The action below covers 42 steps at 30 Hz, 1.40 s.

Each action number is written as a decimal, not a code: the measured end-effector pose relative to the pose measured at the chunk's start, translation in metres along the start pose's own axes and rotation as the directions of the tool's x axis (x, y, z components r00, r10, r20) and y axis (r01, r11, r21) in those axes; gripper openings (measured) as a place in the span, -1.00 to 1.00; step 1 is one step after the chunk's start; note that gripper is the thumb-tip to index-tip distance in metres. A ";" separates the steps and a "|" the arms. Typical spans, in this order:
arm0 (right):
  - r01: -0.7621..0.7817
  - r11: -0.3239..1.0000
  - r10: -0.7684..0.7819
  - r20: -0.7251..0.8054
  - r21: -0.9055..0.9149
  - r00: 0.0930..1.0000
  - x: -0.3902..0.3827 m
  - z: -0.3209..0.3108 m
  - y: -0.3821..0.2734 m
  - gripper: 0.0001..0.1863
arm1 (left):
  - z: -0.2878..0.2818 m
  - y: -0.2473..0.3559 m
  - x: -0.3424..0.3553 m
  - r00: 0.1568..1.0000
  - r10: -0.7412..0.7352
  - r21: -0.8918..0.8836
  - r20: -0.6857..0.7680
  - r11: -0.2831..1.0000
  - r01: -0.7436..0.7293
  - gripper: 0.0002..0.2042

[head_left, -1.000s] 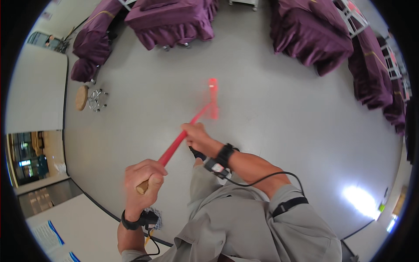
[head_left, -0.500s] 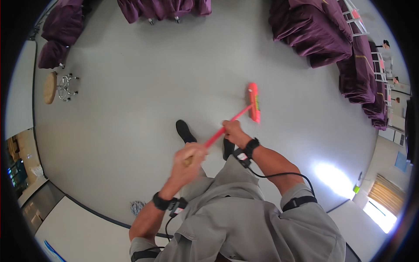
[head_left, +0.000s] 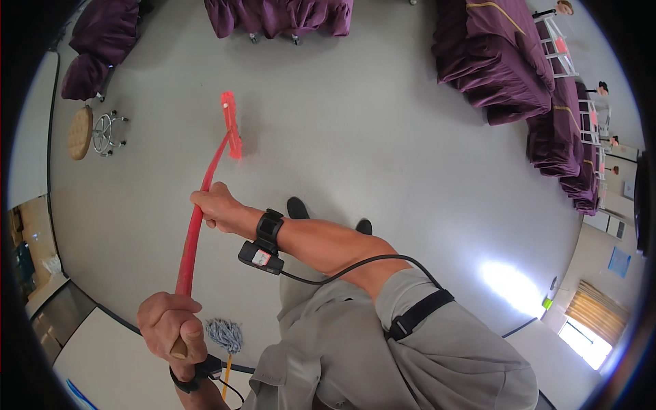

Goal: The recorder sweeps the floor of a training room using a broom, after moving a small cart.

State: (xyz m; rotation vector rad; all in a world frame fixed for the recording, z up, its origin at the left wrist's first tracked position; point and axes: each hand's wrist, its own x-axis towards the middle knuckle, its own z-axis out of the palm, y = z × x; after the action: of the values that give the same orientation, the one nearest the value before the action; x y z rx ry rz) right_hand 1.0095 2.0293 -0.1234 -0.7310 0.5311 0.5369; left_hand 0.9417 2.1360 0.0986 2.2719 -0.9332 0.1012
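Observation:
A red broom [head_left: 189, 256] slants across the left of the view, its red head [head_left: 233, 130] at the far end over the grey floor. Whether the bristles touch the floor I cannot tell. My left hand [head_left: 171, 326] is closed round the near end of the handle, whose wooden-coloured tip shows below the fist. Farther down the handle my right hand [head_left: 222, 206] grips it, the forearm reaching across my body to the left. Both wrists carry black straps with small boxes and cables.
A string mop [head_left: 225, 335] with a yellow handle stands close to my left hand. A round stool [head_left: 80, 133] on castors is at the far left. Beds or tables with purple covers [head_left: 492, 61] line the far and right sides. My dark shoes [head_left: 296, 208] are on the floor.
The broom head has swung from right of my feet to the far left. Both hands have moved left with the handle, the right arm now crossing my body. My view has shifted slightly.

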 end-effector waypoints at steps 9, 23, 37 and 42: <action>0.238 0.915 -0.355 -0.372 -0.325 0.858 -0.093 -0.154 -0.060 -0.77 | 0.079 0.022 0.048 0.995 -0.011 -0.542 0.102 0.838 0.065 -0.80; 0.048 0.980 0.114 -0.739 0.194 0.664 -0.240 -0.416 -0.018 -0.77 | 0.306 0.146 0.062 0.810 -0.021 -0.578 0.586 0.689 0.436 -0.97; 0.229 0.973 -0.213 -0.414 -0.010 0.885 -0.210 -0.309 -0.102 -0.70 | 0.216 0.204 0.054 0.947 -0.047 -0.385 0.317 0.906 0.174 -0.76; 0.169 0.983 -0.181 -0.488 -0.068 0.854 -0.257 -0.332 -0.107 -0.74 | 0.218 0.217 0.061 0.944 -0.028 -0.482 0.328 0.854 0.193 -0.79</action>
State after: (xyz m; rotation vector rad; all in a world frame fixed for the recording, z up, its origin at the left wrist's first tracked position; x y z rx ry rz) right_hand 0.7996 1.6503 -0.1227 -0.9355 0.9262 0.1769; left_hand 0.8083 1.8540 0.0697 1.8573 -0.8530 -0.5169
